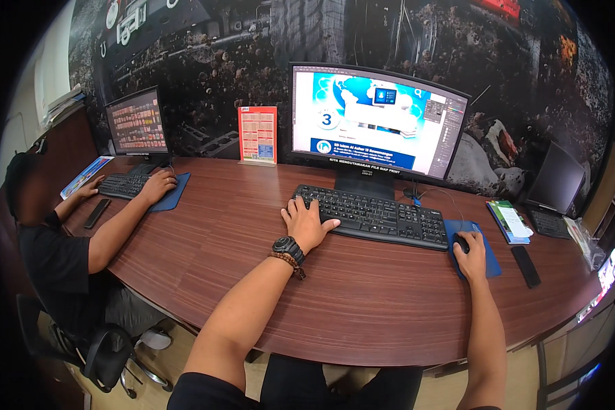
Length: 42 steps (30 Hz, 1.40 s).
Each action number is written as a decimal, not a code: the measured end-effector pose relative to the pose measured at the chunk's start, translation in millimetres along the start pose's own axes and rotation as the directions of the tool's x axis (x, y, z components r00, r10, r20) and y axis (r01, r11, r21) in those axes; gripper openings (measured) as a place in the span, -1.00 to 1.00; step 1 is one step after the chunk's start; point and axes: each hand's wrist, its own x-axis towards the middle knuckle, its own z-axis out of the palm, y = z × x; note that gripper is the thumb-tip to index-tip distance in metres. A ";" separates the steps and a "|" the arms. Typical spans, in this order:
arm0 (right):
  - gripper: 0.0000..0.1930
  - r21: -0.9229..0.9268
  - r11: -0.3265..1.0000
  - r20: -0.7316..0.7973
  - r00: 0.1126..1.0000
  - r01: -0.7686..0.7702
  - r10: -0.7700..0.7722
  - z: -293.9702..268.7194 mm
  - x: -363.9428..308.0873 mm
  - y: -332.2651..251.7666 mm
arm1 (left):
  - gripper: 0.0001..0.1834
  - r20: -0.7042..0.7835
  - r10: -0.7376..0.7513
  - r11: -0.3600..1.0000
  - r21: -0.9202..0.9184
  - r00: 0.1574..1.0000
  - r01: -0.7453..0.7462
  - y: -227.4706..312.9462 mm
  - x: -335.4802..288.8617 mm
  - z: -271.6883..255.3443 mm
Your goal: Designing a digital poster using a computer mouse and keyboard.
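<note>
My left hand [306, 224] lies with spread fingers on the left end of a black keyboard [376, 214], its thumb along the front edge. A black watch and a beaded bracelet circle that wrist. At the keyboard's right, my right hand [471, 256] is wrapped over a black computer mouse [462, 243], which rests on a blue mouse pad [484, 254]. Behind the keyboard stands a wide monitor [383, 123], showing a blue and white graphic layout in an editing program with panels at the right side.
Left of me, a seated person [55, 239] uses another keyboard [124, 185] and monitor [138, 123]. A red desk calendar [258, 135] stands between the monitors. Right of the mouse pad lie a black phone [525, 266], booklets [509, 222] and a dark screen [557, 179]. The brown desk [362, 294] curves toward me.
</note>
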 end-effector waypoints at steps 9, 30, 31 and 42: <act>-0.66 -0.010 1.000 -0.004 1.000 0.000 0.000 1.1 0.5 1.6 | -0.11 -0.012 0.003 1.000 -0.001 1.000 -0.003 0.1 0.4 0.1; -0.71 -0.161 0.969 -0.014 0.981 0.187 -0.192 -0.9 4.8 -20.2 | -0.11 0.024 -0.011 1.000 -0.027 1.000 0.011 5.5 0.7 -9.8; -0.73 -0.203 0.937 -0.011 0.957 0.283 -0.291 6.4 11.4 -22.8 | -0.12 0.017 -0.009 1.000 -0.021 1.000 0.010 0.8 0.2 -8.9; -0.76 -0.305 0.925 0.179 0.967 0.228 -0.180 36.6 23.0 -41.8 | -0.12 0.039 -0.017 0.999 -0.040 0.999 0.018 3.2 0.4 -2.2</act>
